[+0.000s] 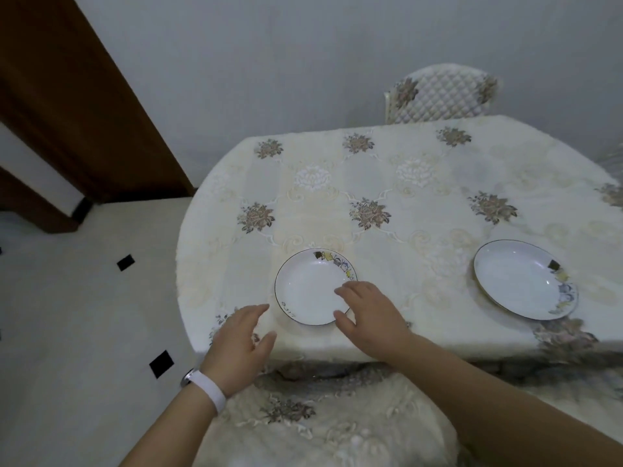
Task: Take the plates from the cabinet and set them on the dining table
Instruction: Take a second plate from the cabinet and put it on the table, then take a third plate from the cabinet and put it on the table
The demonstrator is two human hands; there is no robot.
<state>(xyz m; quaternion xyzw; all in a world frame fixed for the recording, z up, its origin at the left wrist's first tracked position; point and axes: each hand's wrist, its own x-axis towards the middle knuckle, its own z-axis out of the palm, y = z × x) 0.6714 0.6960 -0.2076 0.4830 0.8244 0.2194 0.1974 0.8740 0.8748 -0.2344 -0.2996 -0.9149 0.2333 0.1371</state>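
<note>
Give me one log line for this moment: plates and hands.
left plate: on table, right hand over its rim | right plate: on table, untouched | left hand: open, beside left plate

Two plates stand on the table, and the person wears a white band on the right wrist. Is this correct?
Not quite. The white band is on the left wrist, behind the left hand, not the right, as the head view shows. The near plate and the far plate do stand on the table.
</note>
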